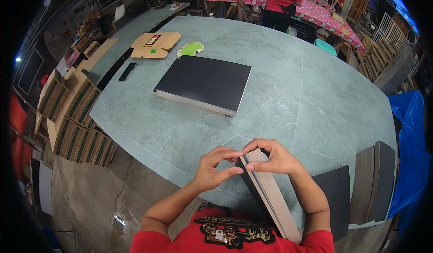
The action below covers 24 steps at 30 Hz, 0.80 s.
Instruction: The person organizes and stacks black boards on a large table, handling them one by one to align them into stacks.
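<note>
Near the front edge of the table, both hands meet at the top end of a long, narrow wood-grain board (274, 194) with a dark side, tilted toward my body. A thin gap runs lengthwise along it, so it may be more than one layer. My left hand (216, 166) pinches its top left corner with thumb and fingertips. My right hand (274, 157) curls over the same end, thumb on the face. The lower end rests close to my red shirt. Farther off lies a stack of black-topped sheets (205, 79) with pale edges.
The grey-green marbled table (279, 95) carries a phone (127, 72), an unfolded cardboard piece (155, 45) and a green, pale-edged scrap (191, 48). Dark panels (333, 196) and wood-grain boards (362, 181) lie at right. Cartons (84, 140) stand left. A person (280, 2) stands beyond.
</note>
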Each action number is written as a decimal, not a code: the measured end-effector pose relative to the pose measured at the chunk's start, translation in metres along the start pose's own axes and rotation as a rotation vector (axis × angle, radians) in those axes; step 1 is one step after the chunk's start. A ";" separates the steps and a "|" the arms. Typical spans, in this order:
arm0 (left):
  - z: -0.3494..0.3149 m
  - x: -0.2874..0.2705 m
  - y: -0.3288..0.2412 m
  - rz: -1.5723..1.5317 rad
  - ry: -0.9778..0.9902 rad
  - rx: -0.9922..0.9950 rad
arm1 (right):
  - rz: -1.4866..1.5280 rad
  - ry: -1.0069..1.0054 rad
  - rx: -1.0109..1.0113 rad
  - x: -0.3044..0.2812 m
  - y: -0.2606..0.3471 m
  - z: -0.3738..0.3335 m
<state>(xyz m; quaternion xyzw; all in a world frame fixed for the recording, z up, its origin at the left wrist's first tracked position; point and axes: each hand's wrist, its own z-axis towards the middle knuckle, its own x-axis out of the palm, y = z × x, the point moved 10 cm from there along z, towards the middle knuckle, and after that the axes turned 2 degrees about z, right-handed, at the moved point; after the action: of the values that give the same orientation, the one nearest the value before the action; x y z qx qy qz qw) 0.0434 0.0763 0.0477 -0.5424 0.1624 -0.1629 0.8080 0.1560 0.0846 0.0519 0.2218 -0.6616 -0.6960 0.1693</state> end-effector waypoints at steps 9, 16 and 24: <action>-0.001 -0.001 0.003 0.018 0.017 -0.008 | 0.049 -0.024 0.047 -0.003 -0.003 -0.001; -0.002 0.000 0.010 -0.156 0.043 -0.082 | 0.089 -0.020 0.073 0.000 -0.003 0.000; 0.003 0.006 -0.002 0.009 0.091 -0.033 | 0.096 -0.037 0.073 -0.001 -0.006 -0.001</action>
<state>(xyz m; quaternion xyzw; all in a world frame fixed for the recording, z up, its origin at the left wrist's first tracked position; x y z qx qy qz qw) 0.0498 0.0751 0.0503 -0.5471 0.2039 -0.1810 0.7914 0.1576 0.0841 0.0464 0.1831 -0.6995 -0.6664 0.1821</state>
